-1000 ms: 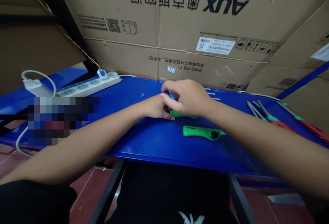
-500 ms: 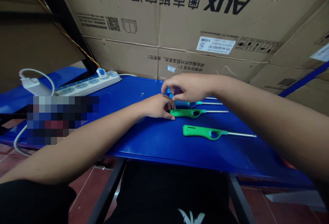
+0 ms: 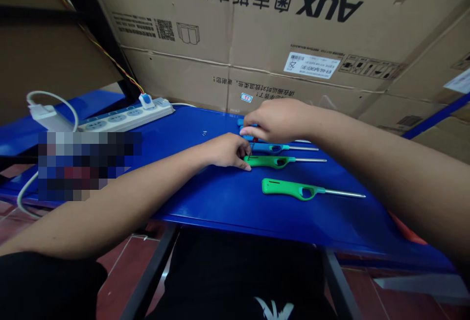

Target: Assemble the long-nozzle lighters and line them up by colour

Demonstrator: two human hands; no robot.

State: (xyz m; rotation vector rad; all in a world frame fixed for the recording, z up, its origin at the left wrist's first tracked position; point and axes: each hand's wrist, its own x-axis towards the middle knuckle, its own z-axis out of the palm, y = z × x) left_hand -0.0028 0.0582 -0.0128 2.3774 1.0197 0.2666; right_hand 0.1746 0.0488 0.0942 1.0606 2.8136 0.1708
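My left hand (image 3: 228,151) is closed around the butt end of a green long-nosed lighter (image 3: 268,161), which lies flat on the blue table. Above that end, my right hand (image 3: 277,120) grips a small screwdriver (image 3: 254,140). A bit of red shows below my fingers, and its thin shaft points down at the lighter's handle; my left fingers partly hide the tip. Just behind lies a blue lighter (image 3: 270,149), with more blue handles half covered by my right hand. Nearer to me rests a second green lighter (image 3: 290,189), untouched.
Several tiny metal pieces, perhaps screws (image 3: 204,133), lie left of my hands. A white power strip (image 3: 127,120) with plugs and cables sits at the back left, beside a blurred-out patch. A large cardboard box (image 3: 257,31) walls off the table's (image 3: 220,202) back.
My right hand has turned about the screwdriver, its fingers now curled more tightly over the handle. My left hand and the green lighter stay in place; the camera view has shifted slightly.
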